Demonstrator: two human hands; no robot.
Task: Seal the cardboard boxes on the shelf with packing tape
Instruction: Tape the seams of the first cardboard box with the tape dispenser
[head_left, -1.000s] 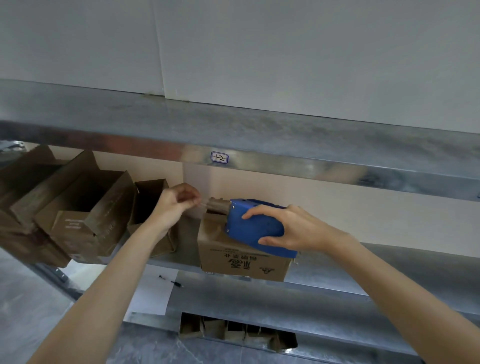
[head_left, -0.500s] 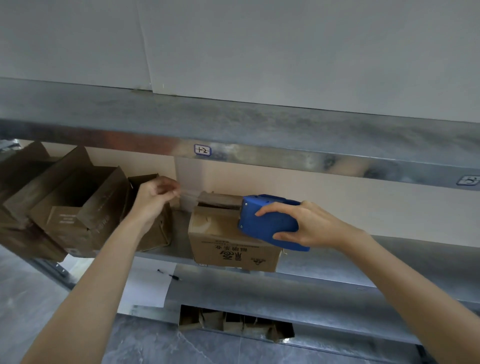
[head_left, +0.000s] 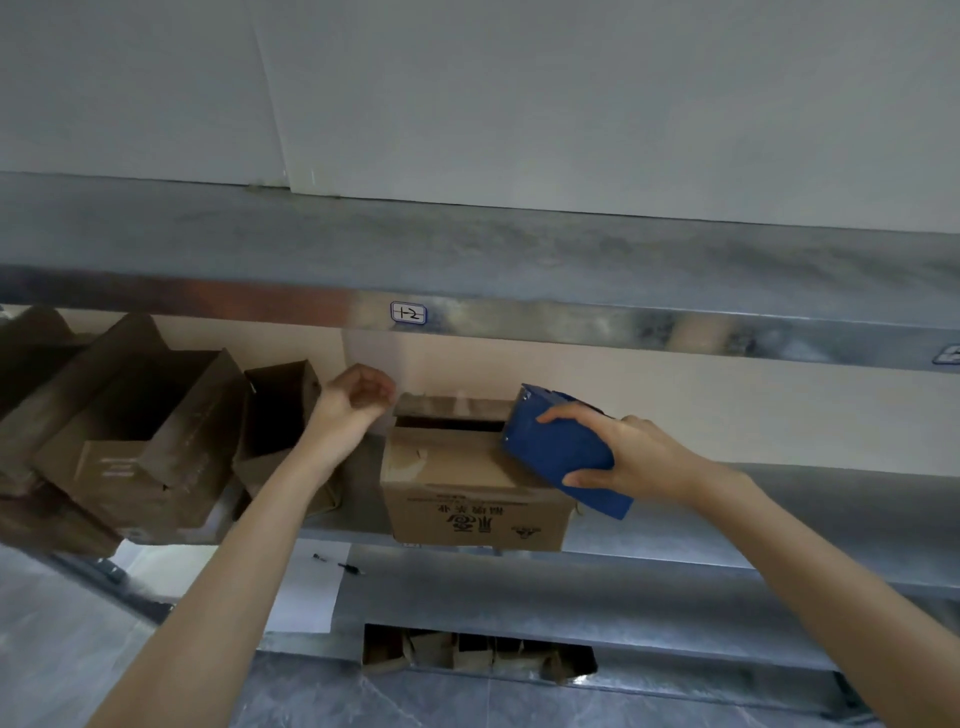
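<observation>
Dim, even indoor light; the open boxes (head_left: 135, 447) at left sit in shadow. Soft glare streaks the upper shelf's metal edge (head_left: 519, 317). Straight lines bow near frame edges.

R hand (head_left: 639, 457) is half-covering tape dispenser (head_left: 550, 452); far-L boxes (head_left: 31, 364) are running off frame; L hand (head_left: 358, 397) grip is reading unclear.

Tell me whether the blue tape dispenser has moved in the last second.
Yes. The blue tape dispenser, held in the right hand, has slid rightward along the top of the box, farther from the shelf-edge label.
</observation>
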